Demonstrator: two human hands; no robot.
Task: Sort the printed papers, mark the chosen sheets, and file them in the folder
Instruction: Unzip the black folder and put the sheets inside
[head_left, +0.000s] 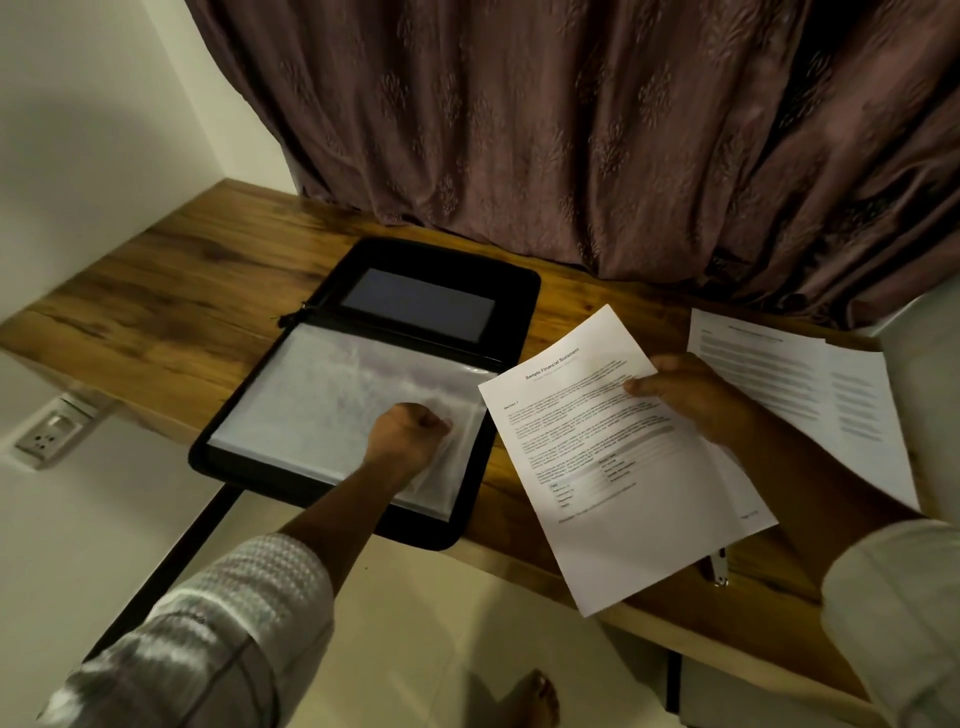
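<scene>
A black zip folder (511, 291) lies open on the wooden desk (171, 280), its clear plastic sleeves (332, 395) facing up. My left hand (408, 431) rests on the right part of the top sleeve with fingers curled, pinching its edge. My right hand (691, 395) holds a printed sheet (623, 467) headed "Sample Financial Statement" just right of the folder, tilted and lifted above the desk's front edge. More printed sheets (810, 384) lie flat on the desk further right.
A brown curtain (571, 130) hangs behind the desk. A small dark pen-like object (719, 569) lies near the desk's front edge under the held sheet. A wall socket (49, 434) sits below the desk at left. My bare foot (535, 696) shows on the tiled floor.
</scene>
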